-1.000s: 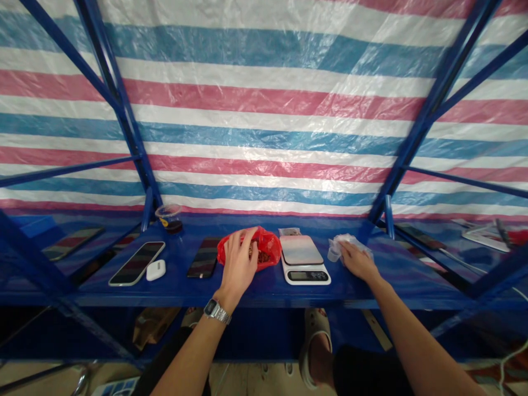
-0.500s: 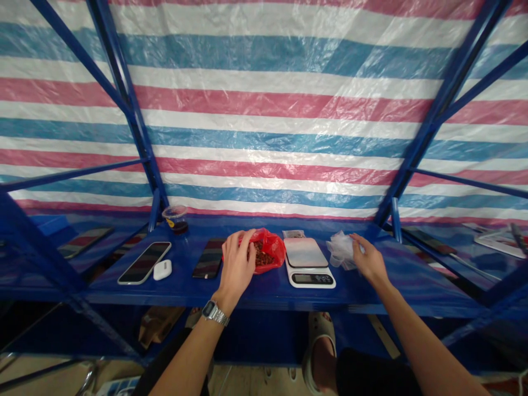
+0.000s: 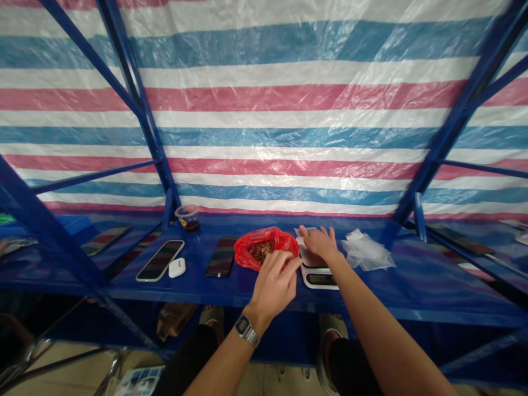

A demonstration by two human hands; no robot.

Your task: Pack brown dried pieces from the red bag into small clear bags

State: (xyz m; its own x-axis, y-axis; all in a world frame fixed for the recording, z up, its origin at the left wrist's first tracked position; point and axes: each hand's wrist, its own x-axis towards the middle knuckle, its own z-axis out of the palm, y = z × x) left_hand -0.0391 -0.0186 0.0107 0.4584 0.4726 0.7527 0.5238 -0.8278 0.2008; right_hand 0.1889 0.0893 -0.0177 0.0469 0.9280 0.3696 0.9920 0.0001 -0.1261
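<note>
Red bag first. It's thin, crinkly plastic, so it can be expected to be floppy and light, with no stiffness of its own. Whatever weight there is would be down to the brown bits heaped inside. It's probably best taken by the rolled-down rim with the mouth gathered up. If it were grabbed by one side only, the contents could easily be tipped out. The bits look small, dry and loose, so they're more a pinch job than a handful job.

Looks-wise, it's bright glossy red and wrinkled all over, with the mouth left wide open. It's sat just left of the scale on the blue shelf.

Left to right:
- Well left of the scale, a pale-edged phone is laid face up, with a white earbud case just beside it.
- Closer to the scale, a dark phone is laid flat.
- A clear cup with something dark in it is set back-left of the scale.
- Left hand is held in front of the bag, by the scale's front-left corner. The fingers are bunched toward the thumb in a narrow pinch, and whether anything is caught in it can't be made out.
- Right hand is laid palm-down on the scale's platform with the fingers spread and nothing gripped.
- Right of the scale, a little apart from it, some clear plastic bags are piled.
</note>
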